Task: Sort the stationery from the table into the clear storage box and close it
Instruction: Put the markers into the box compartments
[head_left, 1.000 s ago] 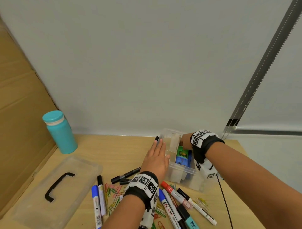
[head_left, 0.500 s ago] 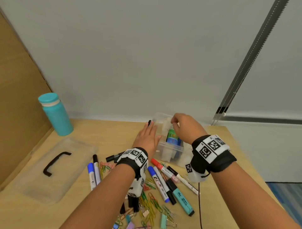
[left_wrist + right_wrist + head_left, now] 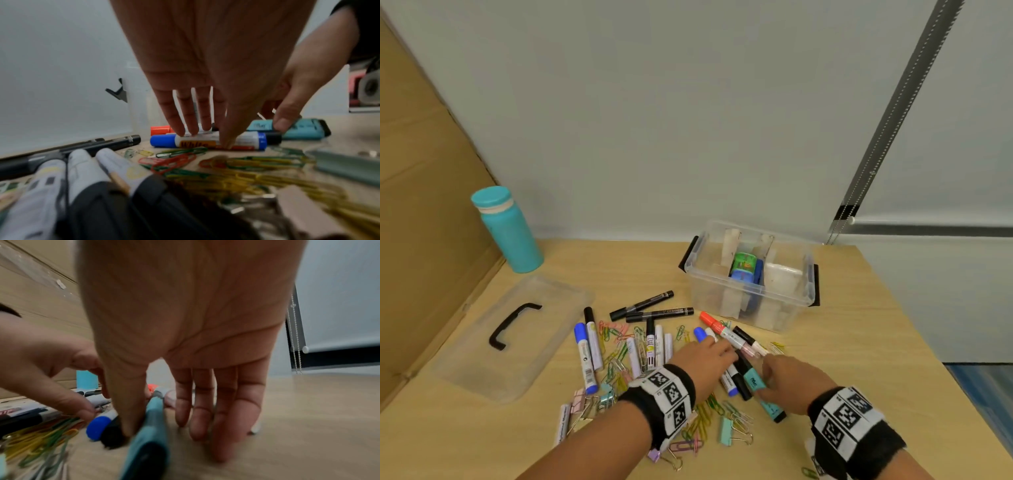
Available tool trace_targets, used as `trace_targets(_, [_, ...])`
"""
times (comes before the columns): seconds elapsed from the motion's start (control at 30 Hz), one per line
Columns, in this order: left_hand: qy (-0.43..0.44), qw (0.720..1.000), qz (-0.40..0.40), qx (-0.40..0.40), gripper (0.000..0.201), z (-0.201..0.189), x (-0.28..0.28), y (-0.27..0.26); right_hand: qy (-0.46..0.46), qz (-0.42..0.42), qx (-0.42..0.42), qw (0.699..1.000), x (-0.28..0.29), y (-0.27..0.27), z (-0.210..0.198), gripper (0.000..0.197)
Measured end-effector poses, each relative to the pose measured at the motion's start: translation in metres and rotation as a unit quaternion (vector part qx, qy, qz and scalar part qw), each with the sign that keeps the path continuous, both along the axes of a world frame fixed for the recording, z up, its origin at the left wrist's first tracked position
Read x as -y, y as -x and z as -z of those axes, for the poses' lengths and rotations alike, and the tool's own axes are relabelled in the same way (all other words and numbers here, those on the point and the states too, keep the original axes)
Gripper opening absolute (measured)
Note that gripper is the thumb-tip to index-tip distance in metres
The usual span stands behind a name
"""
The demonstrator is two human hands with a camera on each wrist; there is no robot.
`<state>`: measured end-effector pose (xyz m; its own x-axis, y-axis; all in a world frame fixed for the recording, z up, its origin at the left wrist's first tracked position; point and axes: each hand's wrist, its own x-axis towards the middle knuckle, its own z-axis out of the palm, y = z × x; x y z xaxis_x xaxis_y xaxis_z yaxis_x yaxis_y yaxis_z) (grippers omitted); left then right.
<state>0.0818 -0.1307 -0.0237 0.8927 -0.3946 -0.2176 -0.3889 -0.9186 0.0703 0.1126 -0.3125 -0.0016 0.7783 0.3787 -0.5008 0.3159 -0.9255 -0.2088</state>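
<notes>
Head view: The clear storage box stands open on the wooden surface, toward the rear right; a green-and-blue item sits in its middle compartment. The lid lies flat to the left, near a teal bottle. Markers and paper clips lie scattered in front of the box. The left hand rests on a blue-capped marker. The right hand covers a teal highlighter.

Left wrist view: The left hand has straight fingers, with fingertips and thumb pressing on the blue-capped marker. No grip is formed.

Right wrist view: The right hand places its thumb on one side of the teal highlighter and its fingers on the other, tips on the surface. The fingers are nearly straight, and a closed pinch cannot be confirmed.
</notes>
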Motion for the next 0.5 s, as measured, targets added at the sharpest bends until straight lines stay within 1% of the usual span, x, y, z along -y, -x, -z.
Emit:
trace_targets(0.1, [-0.043, 0.999, 0.015, 0.004, 0.052, 0.002, 0.004, -0.009, 0.003, -0.003, 0.009, 1.0, 0.001, 0.005, 0.001, 0.028])
trace_targets(0.2, [-0.075, 0.997, 0.033, -0.005, 0.049, -0.003, 0.007, -0.016, 0.016, -0.006, 0.013, 1.0, 0.001, 0.008, -0.002, 0.022])
trace_targets(0.3, [-0.082, 0.996, 0.035, -0.016, 0.051, -0.004, 0.008, -0.019, 0.008, 0.003, 0.064, 0.998, 0.0, 0.011, -0.016, 0.024])
trace_targets(0.4, [-0.099, 0.993, 0.036, -0.045, 0.055, -0.007, 0.01, -0.022, -0.04, -0.005, 0.143, 0.989, -0.002, 0.013, -0.04, 0.015])
trace_targets(0.5, [-0.136, 0.987, 0.039, -0.073, 0.055, -0.012, 0.013, -0.024, -0.111, -0.013, 0.184, 0.976, 0.0, 0.012, -0.059, 0.009])
